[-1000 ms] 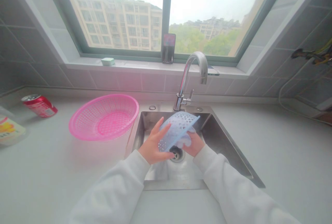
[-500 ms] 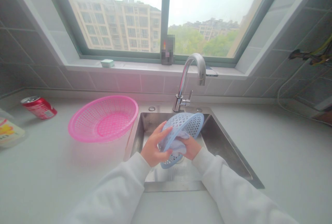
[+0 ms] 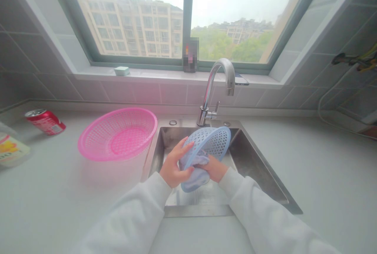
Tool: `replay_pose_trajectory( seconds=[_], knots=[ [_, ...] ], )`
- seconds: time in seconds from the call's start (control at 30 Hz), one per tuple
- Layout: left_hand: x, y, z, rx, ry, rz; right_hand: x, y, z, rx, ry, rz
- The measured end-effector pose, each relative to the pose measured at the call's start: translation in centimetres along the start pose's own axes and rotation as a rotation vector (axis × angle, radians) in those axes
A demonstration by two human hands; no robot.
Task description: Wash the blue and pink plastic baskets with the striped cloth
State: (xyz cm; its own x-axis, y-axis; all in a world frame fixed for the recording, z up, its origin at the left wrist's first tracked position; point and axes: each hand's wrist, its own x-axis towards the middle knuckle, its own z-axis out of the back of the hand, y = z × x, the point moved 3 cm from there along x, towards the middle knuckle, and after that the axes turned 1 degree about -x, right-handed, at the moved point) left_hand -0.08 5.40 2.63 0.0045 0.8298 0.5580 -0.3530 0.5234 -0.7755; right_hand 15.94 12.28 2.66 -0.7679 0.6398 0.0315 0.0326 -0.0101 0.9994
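Well, inside the stainless-steel sink (image 3: pixel 249 159), the left hand (image 3: pixel 175 165) curls its fingers (image 3: pixel 182 150) firmly around a tilted pale blue plastic mesh basket (image 3: pixel 210 142), while the right hand (image 3: pixel 216 169) grips a pale blue cloth (image 3: pixel 196 161) against its inside. A round pink plastic mesh basket (image 3: pixel 118 134) stands on the worktop (image 3: pixel 73 207), just left of the sink.

Plain white long sleeves of a soft, thick fabric were worn on both arms. The left sleeve (image 3: pixel 126 218) and the right sleeve (image 3: pixel 265 214) were ended at the wrists, and the left hand (image 3: pixel 175 165) and right hand (image 3: pixel 216 169) were left bare.
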Motion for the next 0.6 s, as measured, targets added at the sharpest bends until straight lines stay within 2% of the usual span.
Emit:
replay_pose_trajectory(
  seconds=[0.1, 0.13, 0.23, 0.3, 0.43, 0.47, 0.6],
  knots=[
    [0.0, 0.0, 0.1, 0.006, 0.018, 0.013, 0.0, -0.3, 0.3, -0.227, 0.084, -0.013],
    [0.1, 0.0, 0.1, 0.001, 0.018, 0.019, 0.0, -0.5, 0.5, -0.217, 0.06, -0.011],
    [0.2, -0.1, 0.0, -0.026, -0.006, 0.026, -0.1, -0.7, 1.3, 0.006, -0.134, 0.043],
    [0.2, -0.2, 0.0, -0.033, -0.024, 0.019, 0.0, -0.6, 1.3, 0.049, -0.181, 0.071],
    [0.1, -0.4, -0.1, 0.005, -0.002, 0.052, 0.2, -0.5, 0.5, -0.206, 0.029, 0.016],
    [0.1, -0.4, -0.1, 0.013, 0.016, 0.065, 0.1, -0.5, 0.4, -0.22, 0.043, -0.003],
    [0.3, -0.5, -0.2, 0.001, 0.035, 0.078, -0.1, -0.2, 0.9, 0.038, -0.16, 0.0]
  ],
)
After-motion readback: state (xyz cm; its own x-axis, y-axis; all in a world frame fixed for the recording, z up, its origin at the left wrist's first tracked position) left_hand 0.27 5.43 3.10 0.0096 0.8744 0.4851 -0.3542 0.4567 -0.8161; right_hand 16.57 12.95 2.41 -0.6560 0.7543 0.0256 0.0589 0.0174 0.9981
